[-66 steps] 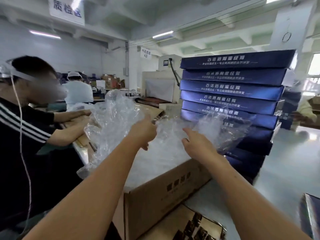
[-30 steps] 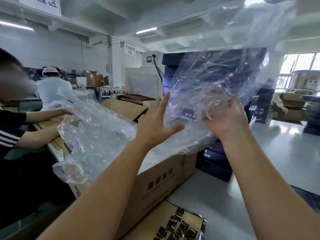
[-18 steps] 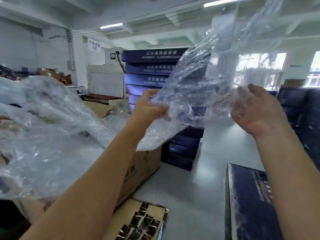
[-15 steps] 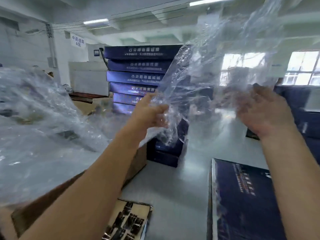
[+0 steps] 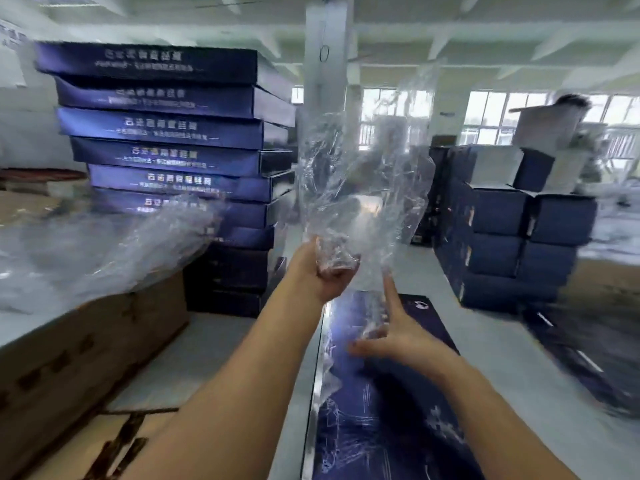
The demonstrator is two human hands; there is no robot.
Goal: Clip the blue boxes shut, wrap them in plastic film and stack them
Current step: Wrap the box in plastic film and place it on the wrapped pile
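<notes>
The plastic film (image 5: 360, 174) rises bunched from the left hand (image 5: 329, 271), whose fingers clench it. The right hand (image 5: 401, 337), fingers spread, touches its lower edge. The blue box (image 5: 398, 420) lies just below both hands on the surface (image 5: 221, 344), its long axis pointing away from the person

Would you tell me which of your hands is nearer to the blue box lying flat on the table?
Right. The right hand is spread low over the far end of the blue box; the left hand is higher up, beyond that end, gripping the plastic film.
</notes>
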